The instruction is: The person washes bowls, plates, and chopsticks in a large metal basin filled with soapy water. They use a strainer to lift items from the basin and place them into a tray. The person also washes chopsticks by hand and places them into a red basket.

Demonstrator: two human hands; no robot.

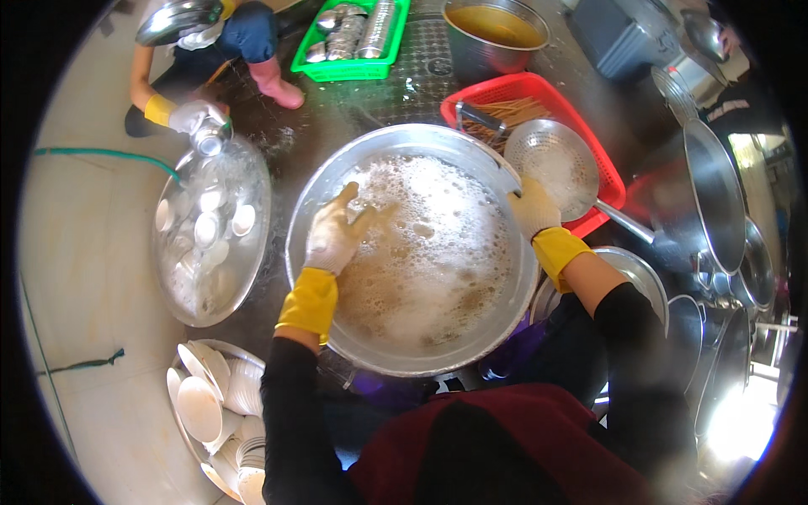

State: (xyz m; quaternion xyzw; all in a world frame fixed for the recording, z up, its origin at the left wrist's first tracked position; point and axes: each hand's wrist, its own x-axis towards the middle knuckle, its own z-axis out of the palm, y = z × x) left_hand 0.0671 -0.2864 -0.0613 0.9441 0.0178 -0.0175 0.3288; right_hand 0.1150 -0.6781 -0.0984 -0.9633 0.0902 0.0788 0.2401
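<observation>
A large round metal basin (404, 365) of cloudy, foamy water stands in front of me. My left hand (338, 232), in a whitish knit glove over a yellow rubber one, is over the basin's left part with its fingers spread and nothing visible in them; some fingertips are at the foam. My right hand (535, 205), gloved the same way, is on the basin's right rim, its fingers bent over the edge. Close beside it a perforated metal skimmer (555, 165) lies across a red plastic basket (609, 177) that holds chopsticks (514, 113).
At left, a co-worker's gloved hand (196, 118) holds a metal item over a basin (262, 252) with small bowls in water, near a green hose (107, 151). White bowls (200, 409) fill a lower-left container. A green basket (341, 71), a pot (467, 53) and large pots (713, 196) stand around.
</observation>
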